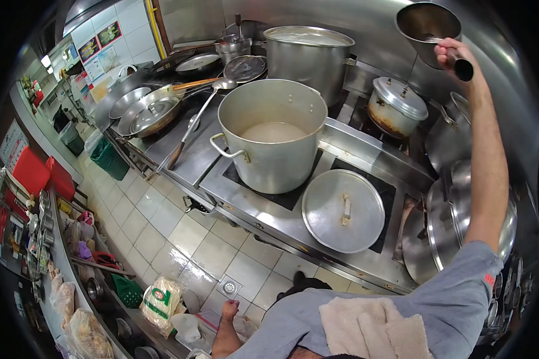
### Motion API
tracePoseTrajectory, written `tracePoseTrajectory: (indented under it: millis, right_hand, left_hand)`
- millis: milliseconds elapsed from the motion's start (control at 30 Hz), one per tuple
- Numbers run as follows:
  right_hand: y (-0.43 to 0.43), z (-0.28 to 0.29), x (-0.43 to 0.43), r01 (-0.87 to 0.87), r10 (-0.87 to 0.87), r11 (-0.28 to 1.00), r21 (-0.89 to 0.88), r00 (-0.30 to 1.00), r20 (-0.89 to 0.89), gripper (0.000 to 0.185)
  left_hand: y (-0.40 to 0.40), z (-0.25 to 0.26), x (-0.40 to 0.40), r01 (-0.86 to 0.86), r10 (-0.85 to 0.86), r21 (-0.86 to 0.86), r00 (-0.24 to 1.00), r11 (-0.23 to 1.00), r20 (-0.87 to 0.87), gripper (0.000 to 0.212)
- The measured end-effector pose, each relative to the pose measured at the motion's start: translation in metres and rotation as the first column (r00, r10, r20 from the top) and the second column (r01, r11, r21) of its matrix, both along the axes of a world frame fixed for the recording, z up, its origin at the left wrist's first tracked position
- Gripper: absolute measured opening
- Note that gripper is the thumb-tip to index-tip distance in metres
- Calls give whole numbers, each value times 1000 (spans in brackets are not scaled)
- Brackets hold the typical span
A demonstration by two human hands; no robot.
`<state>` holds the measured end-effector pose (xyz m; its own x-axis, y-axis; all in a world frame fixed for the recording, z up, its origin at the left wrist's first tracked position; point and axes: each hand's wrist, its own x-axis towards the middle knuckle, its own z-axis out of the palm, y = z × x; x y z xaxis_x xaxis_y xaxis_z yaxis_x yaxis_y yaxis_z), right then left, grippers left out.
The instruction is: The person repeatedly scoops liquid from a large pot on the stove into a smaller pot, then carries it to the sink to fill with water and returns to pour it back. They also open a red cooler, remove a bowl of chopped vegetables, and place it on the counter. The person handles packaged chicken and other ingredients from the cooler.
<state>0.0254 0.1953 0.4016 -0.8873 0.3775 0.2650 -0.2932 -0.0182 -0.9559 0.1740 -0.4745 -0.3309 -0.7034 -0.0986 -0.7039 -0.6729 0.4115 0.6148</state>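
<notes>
High at the right, my right hand point(462, 56) grips the tubular handle of a deep metal saucepan point(415, 42), held up against the steel wall. My left hand point(230, 308) hangs low over the floor, fingers curled, with nothing visible in it. On the range in front of me stands a large aluminium stockpot point(274, 157) without a lid, part filled with cloudy liquid. Beside it, a round aluminium lid point(328, 211) with a bar handle lies flat on the stove top. A long-handled ladle point(202, 114) rests at the stockpot's left.
Behind stand another tall stockpot point(305, 63) and a lidded pressure cooker point(393, 119). Frying pans point(170, 116) crowd the left counter. Large lids point(447, 224) lean at the right. At lower left, a shelf unit point(83, 287) carries bagged food; a packaged bag point(161, 303) sits near my left hand.
</notes>
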Motion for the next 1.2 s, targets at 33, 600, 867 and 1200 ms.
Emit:
tracePoseTrajectory:
  millis: [33, 600, 867, 1200]
  right_hand:
    - [-12, -5, -16, 0, 0, 999, 39, 1000, -5, 13]
    - [-17, -45, -284, 275, -369, 875, 399, 911, 182, 2]
    - [-33, -62, -335, 362, -608, 634, 683, 780, 151, 10]
    - [-13, -22, -312, 17, -36, 993, 121, 987, 155, 7]
  left_hand:
    - [-2, 0, -6, -8, 8, 7, 1000, 1000, 12, 22]
    - [-27, 33, -184, -27, 27, 21, 999, 999, 28, 22]
    - [-27, 17, -269, 111, -109, 34, 993, 993, -45, 19]
    - [-65, -48, -256, 333, -336, -46, 927, 942, -165, 28]
